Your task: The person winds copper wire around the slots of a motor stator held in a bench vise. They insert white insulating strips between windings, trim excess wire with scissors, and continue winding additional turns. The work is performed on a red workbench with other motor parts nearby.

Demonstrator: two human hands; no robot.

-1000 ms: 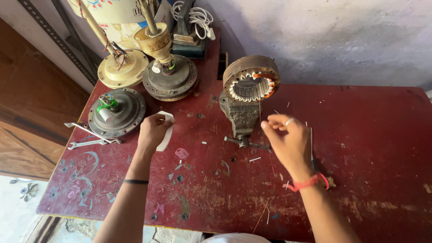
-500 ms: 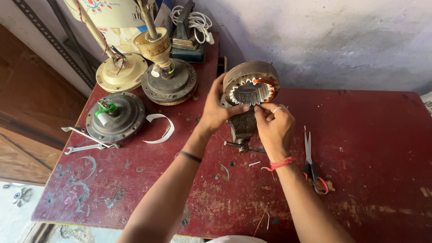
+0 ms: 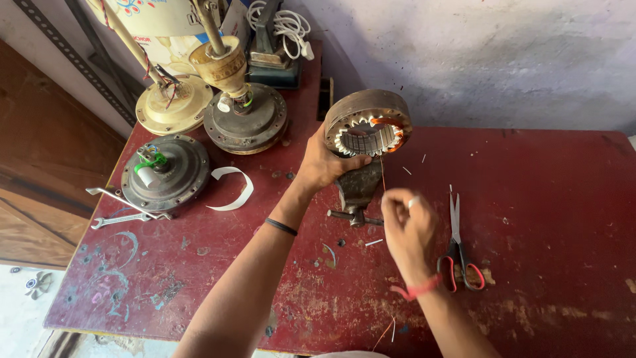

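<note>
Worn red tabletop (image 3: pixel 543 199) set against a rough grey wall (image 3: pixel 497 59), stator (image 3: pixel 368 123) clamped upright in a small vise (image 3: pixel 356 192), gripped by the left hand (image 3: pixel 324 162), thin copper wire (image 3: pixel 382 176) pinched by the right hand (image 3: pixel 405 222) (blurred), scissors (image 3: pixel 457 248) just beside, fan motors (image 3: pixel 245 116) stood behind.

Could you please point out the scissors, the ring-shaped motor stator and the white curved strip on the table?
scissors (image 3: pixel 456 240): head view, near the pivot of the blades.
motor stator (image 3: pixel 361 108): head view, on its rusty outer ring.
white curved strip (image 3: pixel 233 187): head view, on its arc.
</note>
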